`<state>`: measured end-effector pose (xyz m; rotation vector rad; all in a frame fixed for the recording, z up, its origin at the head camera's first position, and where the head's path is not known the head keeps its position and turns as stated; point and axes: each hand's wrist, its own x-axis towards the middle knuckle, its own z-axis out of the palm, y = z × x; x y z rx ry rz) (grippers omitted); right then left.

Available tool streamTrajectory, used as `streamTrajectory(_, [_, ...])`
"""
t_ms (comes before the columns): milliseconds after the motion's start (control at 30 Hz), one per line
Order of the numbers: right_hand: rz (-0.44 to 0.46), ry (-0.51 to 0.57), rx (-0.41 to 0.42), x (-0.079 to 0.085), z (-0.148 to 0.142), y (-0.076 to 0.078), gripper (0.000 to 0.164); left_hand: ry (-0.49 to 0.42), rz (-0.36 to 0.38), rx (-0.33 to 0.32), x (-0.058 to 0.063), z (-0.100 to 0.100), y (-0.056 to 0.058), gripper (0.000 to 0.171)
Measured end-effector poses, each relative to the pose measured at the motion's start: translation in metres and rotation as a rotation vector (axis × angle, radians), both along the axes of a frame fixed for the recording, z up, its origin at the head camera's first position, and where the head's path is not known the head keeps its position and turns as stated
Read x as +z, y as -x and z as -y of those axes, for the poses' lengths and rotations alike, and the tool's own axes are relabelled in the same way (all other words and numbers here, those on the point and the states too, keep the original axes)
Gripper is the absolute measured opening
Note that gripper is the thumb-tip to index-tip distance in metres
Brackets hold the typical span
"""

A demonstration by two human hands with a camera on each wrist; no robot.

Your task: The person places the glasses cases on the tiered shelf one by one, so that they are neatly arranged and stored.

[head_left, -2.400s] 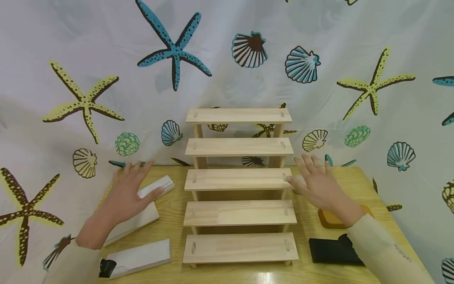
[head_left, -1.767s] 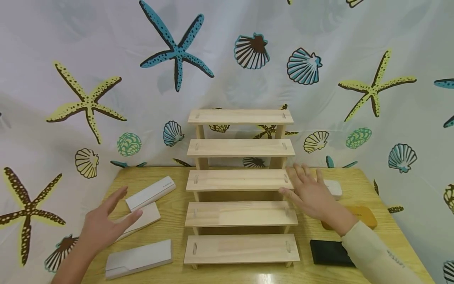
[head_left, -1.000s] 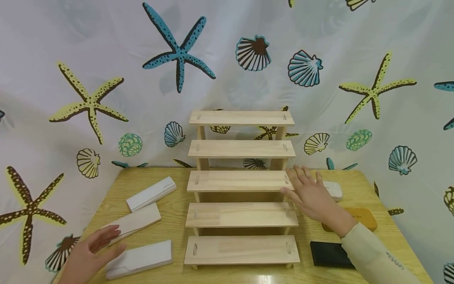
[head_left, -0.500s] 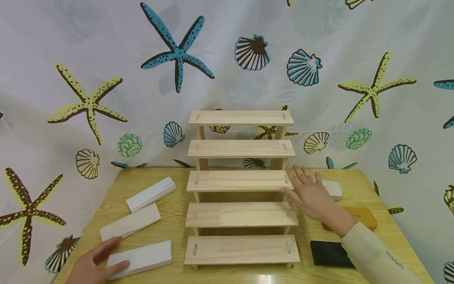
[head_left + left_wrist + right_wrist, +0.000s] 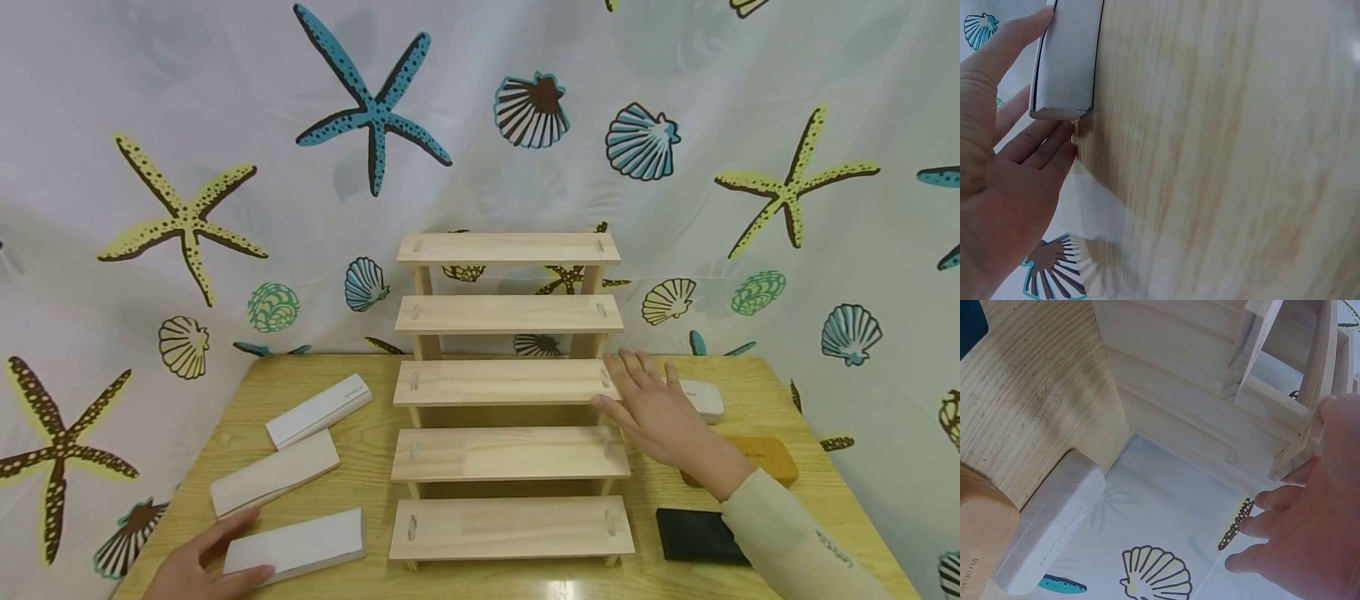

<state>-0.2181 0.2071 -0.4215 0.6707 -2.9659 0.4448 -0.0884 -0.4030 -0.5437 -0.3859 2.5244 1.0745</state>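
Observation:
My left hand (image 5: 198, 562) is at the left end of the nearest white glasses case (image 5: 300, 542), thumb along its near side and index finger beyond its far side. In the left wrist view, the thumb tip meets the edge of this white case (image 5: 1066, 59), while the other fingers lie loosely extended around its end. On the right, my other hand (image 5: 660, 408) rests its thumb by the right end of the third step of a five-tier wooden display stand (image 5: 506, 382). The right wrist view has its fingers straight beside the stand's side frame (image 5: 1300, 456), holding nothing.
Two more white cases (image 5: 318, 408) (image 5: 277, 471) lie behind on the left of the wooden table (image 5: 375, 575). Right of the stand are a whitish case (image 5: 703, 400), an orange case (image 5: 765, 461) and a black case (image 5: 697, 536). A shell-patterned cloth (image 5: 480, 125) hangs around.
My left hand has come down from above the left cases to the nearest white one. The right hand moved slightly left and down onto the third step's end, then stayed there.

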Motion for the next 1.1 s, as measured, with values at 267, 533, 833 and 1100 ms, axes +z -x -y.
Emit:
streamTrajectory(267, [0.009, 0.005, -0.001, -0.001, -0.001, 0.001, 0.076, 0.044, 0.063, -0.04, -0.002, 0.0, 0.001, 0.101])
streamTrajectory(533, [0.008, 0.005, 0.0, -0.001, 0.0, 0.0, 0.076, 0.066, 0.049, -0.074, -0.004, 0.003, 0.001, 0.096])
streamTrajectory(833, [-0.004, 0.001, 0.002, -0.002, -0.001, 0.002, 0.076, 0.031, 0.036, -0.056, 0.002, 0.002, 0.002, 0.094])
streamTrajectory(1100, [-0.007, 0.003, -0.002, -0.003, -0.001, 0.002, 0.076, 0.042, -0.006, -0.078, 0.018, -0.006, 0.008, 0.094])
